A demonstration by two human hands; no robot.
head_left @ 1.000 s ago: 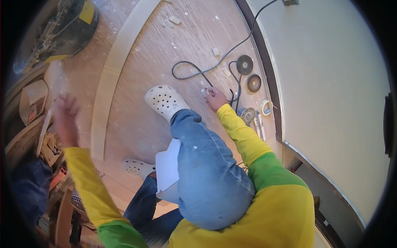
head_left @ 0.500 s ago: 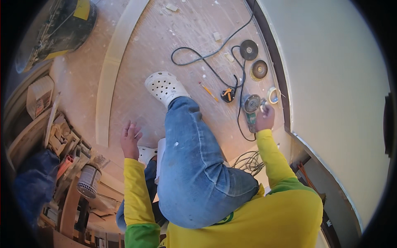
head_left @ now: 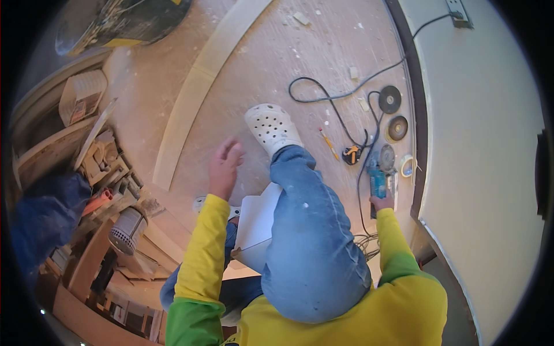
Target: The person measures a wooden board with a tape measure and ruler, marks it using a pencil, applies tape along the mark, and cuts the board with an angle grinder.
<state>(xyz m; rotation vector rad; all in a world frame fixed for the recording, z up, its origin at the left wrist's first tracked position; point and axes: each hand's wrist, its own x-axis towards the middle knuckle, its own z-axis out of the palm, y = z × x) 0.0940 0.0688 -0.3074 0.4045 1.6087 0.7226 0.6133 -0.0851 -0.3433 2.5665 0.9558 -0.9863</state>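
My right hand (head_left: 381,202) is closed round the rear of a teal angle grinder (head_left: 377,180), whose grey disc (head_left: 387,157) points away from me. Its dark cable runs along the left side. A narrow silvery piece lies against the grinder's right side; I cannot make out what it is. My left hand (head_left: 224,171) hovers over the floor left of my raised knee, fingers apart and slightly blurred, holding nothing. A roll of tape (head_left: 407,166) sits right of the grinder. Left of it are a black and orange tape measure (head_left: 351,154) and a pencil (head_left: 329,144).
Two round discs (head_left: 390,99) (head_left: 397,128) lie near the wall. A cord (head_left: 369,78) loops across to a wall socket (head_left: 459,14). A long pale strip (head_left: 199,83) crosses the floor. At left stand a bucket (head_left: 144,26), wood scraps and a can (head_left: 127,230).
My right hand has shifted from beside the grinder's disc to its rear and grips it; the grinder has turned. My left hand has risen slightly. The view has swung left.
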